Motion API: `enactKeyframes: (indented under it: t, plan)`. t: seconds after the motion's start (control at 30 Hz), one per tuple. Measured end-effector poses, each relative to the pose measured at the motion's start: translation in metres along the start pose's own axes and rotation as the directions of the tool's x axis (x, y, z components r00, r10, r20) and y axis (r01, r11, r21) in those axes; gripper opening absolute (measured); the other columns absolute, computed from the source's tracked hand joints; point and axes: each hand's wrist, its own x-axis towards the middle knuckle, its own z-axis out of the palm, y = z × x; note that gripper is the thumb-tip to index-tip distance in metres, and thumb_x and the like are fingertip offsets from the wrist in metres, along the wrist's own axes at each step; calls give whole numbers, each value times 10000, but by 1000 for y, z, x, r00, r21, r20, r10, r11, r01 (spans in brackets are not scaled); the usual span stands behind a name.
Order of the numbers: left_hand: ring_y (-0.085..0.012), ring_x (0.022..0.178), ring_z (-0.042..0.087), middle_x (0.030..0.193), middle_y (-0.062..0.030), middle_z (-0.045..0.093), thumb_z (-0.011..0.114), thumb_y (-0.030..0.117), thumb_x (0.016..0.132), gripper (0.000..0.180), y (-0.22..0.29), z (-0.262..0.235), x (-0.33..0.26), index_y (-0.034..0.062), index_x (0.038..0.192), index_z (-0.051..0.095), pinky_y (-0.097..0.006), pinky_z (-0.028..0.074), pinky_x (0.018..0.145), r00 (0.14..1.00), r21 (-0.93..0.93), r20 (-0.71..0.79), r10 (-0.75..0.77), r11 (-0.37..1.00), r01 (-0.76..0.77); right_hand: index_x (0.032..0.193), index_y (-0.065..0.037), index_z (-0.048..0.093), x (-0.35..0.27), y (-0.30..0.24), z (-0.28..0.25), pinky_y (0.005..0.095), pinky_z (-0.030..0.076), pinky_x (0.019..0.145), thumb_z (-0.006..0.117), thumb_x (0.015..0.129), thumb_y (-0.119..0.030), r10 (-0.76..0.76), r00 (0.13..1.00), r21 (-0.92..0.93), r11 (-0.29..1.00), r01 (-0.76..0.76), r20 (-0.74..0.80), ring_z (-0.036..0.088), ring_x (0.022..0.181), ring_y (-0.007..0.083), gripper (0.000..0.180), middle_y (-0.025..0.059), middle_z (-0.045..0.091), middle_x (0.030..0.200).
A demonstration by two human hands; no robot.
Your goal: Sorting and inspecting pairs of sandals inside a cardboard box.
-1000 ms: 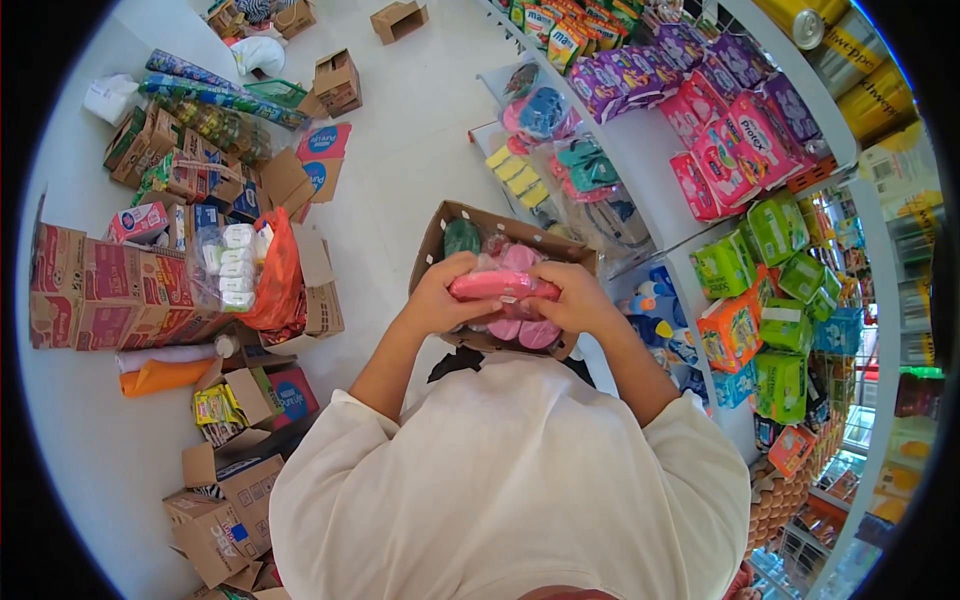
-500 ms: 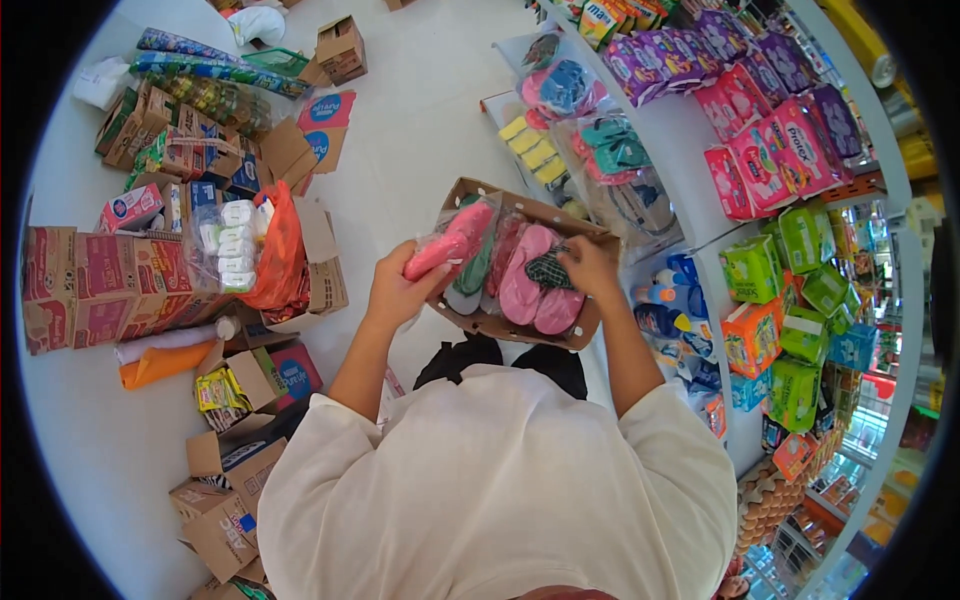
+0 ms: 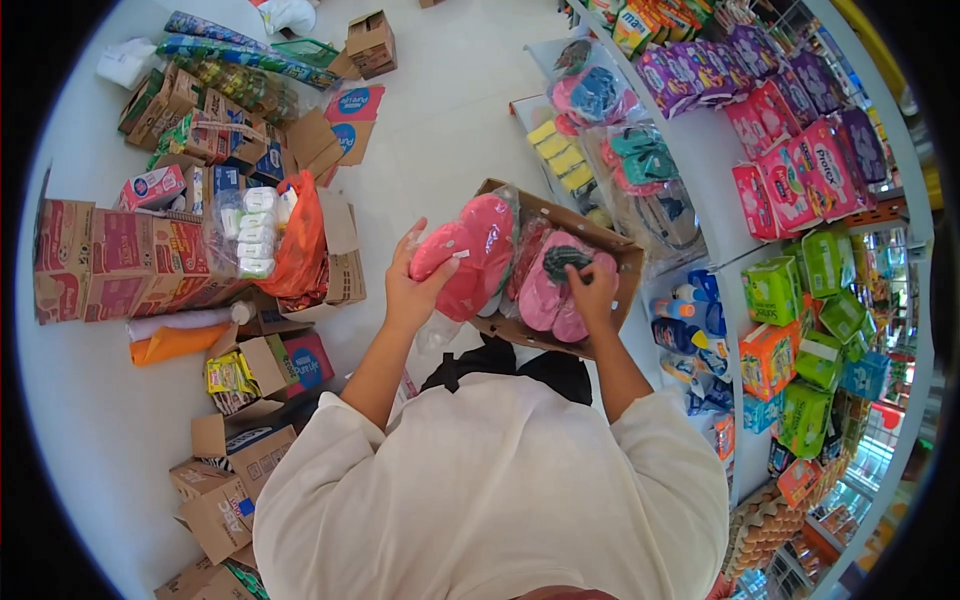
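Note:
My left hand (image 3: 412, 296) is closed around a pair of red-pink slippers (image 3: 486, 236) in clear plastic, over the left side of an open cardboard box (image 3: 606, 238). Inside the box lies a pair of pink slippers (image 3: 541, 300) with a dark, patterned strap (image 3: 565, 262). On that strap, the bent fingers of my right hand (image 3: 597, 290) are closed. Other wrapped footwear fills the box between the two pairs, partly covered by the slippers I hold.
Shelves of coloured packs (image 3: 800, 180) run along the right. More bagged slippers (image 3: 640, 165) and blue bottles (image 3: 690, 315) stand beside the box. At the left are stacked cartons (image 3: 120, 265), an orange-red plastic bag (image 3: 298, 245) and opened boxes (image 3: 215, 515).
The slippers in my left hand have turned, showing their broad face and both soles. My right hand stays at the dark strap. The whole view has shifted slightly.

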Motion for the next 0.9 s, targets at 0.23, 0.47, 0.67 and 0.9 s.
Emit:
enactKeyframes:
  t: [0.23,0.47,0.67,0.9]
  plan:
    - [-132,996,651,1106,-75,703,786,65,833,400,27,7,0,-8,1205,659,-292,518,892,924,-277,167,-344,883,379,1119,-59,569,49,-92,-93,362,477,899,724,769,-81,-42,960,308,942,130,-278,614,955,251,382,108,596,1061]
    - [-150,1028,662,1229,-119,685,749,13,838,305,44,11,4,-3,1135,682,-309,526,909,960,-376,245,-134,900,222,1253,-118,647,67,-179,-165,359,521,847,798,788,-207,-487,765,228,874,430,422,664,967,284,497,123,678,1107]
    - [-296,954,707,1151,-124,708,753,33,739,239,53,25,1,65,973,721,-386,575,835,834,-29,245,494,863,-504,1230,-202,662,49,-212,-169,406,544,741,771,804,-277,-491,765,-63,824,563,416,674,916,300,446,80,652,1066]
    - [-269,963,710,1133,-106,717,716,19,752,206,84,31,-5,67,952,719,-386,578,820,655,232,178,734,616,-753,1174,-174,682,38,-193,-175,408,535,671,742,834,-247,-590,757,31,794,607,282,671,805,286,353,69,638,968]
